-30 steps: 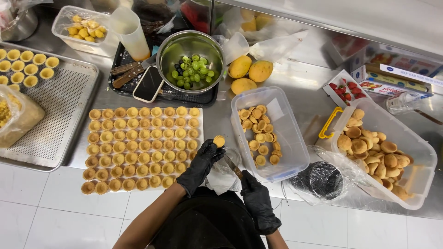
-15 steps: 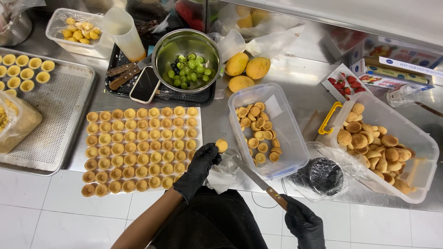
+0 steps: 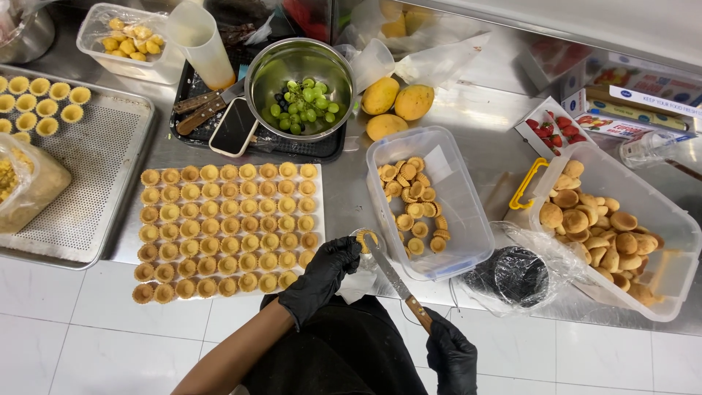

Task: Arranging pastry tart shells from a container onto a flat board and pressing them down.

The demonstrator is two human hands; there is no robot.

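Right hand [image 3: 452,356] has brought the knife [image 3: 396,281] back to the tart shell [image 3: 366,239] (left hand [image 3: 319,278] grips it)

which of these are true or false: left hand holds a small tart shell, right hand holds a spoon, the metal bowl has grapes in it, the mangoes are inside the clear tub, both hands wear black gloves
1. The left hand holds a small tart shell. True.
2. The right hand holds a spoon. False: it holds a knife by a wooden handle.
3. The metal bowl has grapes in it. True.
4. The mangoes are inside the clear tub. False: they lie on the counter beyond it; the tub holds tart shells.
5. Both hands wear black gloves. True.
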